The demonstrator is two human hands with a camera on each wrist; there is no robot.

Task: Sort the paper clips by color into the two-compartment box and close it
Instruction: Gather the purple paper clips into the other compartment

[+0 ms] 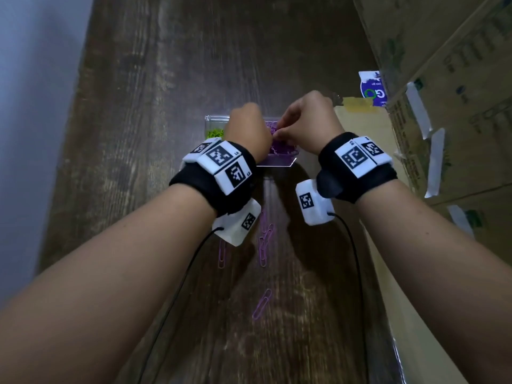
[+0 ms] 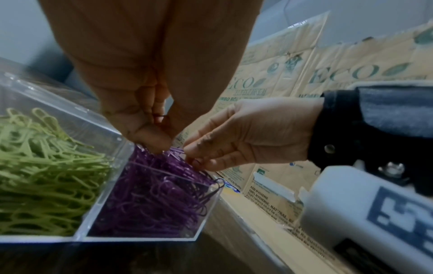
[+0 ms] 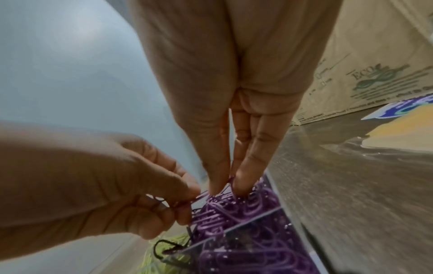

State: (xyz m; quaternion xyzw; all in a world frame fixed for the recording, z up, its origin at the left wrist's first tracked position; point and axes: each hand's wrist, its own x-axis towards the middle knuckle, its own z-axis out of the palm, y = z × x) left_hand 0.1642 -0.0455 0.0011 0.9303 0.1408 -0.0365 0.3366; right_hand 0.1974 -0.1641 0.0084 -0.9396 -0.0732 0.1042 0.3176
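Where the two hands meet over the clear box [image 1: 214,119], both pinch purple clips [image 2: 152,194] at the right compartment: left hand [image 1: 246,130] and right hand [image 1: 307,121], fingertips closed on wire. Green clips [image 2: 42,166] fill the left compartment. Roughly four loose purple clips [image 1: 264,245] lie on the tabletop [image 1: 166,79] nearer the body. Cardboard boxes [image 1: 443,79] crowd the right edge; the left stays open.

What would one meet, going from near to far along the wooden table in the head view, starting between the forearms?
Single purple paper clip → cluster of loose purple paper clips → clear two-compartment plastic box, where the left hand and the right hand work → blue-and-white printed card.
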